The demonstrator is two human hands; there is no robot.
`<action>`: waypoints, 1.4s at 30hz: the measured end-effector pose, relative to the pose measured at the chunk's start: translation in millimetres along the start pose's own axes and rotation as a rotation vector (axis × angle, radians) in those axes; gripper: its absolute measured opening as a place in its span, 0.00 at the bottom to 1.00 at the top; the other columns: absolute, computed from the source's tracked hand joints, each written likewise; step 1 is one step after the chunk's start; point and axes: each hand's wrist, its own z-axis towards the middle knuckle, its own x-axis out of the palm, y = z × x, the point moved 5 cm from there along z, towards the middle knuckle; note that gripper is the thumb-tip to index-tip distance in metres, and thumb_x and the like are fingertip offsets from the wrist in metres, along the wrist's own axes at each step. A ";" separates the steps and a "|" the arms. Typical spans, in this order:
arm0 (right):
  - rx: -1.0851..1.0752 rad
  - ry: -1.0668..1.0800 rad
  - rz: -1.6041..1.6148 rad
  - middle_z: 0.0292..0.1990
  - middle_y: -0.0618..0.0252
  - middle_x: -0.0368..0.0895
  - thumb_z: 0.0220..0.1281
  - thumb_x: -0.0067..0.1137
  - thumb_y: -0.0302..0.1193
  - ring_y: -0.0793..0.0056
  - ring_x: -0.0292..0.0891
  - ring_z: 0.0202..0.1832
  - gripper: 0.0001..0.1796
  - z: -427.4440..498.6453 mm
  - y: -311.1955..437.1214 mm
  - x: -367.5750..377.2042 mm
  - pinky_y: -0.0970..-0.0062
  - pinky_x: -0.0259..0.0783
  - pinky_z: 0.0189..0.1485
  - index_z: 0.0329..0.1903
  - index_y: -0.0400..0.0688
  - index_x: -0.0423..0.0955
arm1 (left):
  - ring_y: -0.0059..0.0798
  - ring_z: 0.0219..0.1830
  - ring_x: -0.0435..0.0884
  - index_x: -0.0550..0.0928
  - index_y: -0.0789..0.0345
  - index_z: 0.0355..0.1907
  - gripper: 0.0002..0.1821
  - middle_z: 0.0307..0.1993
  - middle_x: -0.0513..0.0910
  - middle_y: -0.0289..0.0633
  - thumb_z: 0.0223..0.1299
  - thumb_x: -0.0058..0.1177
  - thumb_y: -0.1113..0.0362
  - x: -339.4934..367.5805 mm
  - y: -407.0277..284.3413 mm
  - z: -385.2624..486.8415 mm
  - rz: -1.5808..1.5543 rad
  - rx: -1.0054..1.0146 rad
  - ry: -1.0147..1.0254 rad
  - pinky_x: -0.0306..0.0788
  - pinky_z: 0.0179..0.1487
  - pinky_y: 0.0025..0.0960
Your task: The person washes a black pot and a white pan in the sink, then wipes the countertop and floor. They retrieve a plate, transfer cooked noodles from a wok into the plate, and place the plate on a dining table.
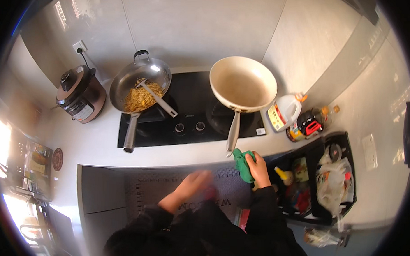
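Observation:
A crumpled green cloth is gripped in my right hand, just in front of the counter edge. Near that cloth, the metal handle of a cream-coloured deep pan juts out over the counter. The pan sits tilted on the right side of the cooktop, its inside lightly browned. My left hand is motion-blurred above the floor mat, so its fingers cannot be made out. On the left side, a steel wok contains noodles. A spatula rests in it, handle hanging over the rim.
A black cooktop is set into the pale counter. An electric pressure cooker stands left. At right are a plastic jug, bottles and a black cart with bags. A lettered mat lies below.

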 end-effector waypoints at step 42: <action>-1.207 1.233 0.222 0.31 0.62 0.79 0.62 0.56 0.34 0.76 0.72 0.34 0.14 -356.5 398.4 476.2 0.73 0.70 0.41 0.40 0.34 0.73 | 0.08 0.14 0.59 0.66 0.61 0.40 0.10 0.19 0.63 0.26 0.60 0.52 0.65 7.4 159.3 -574.1 -1.212 0.793 -0.817 0.59 0.15 0.16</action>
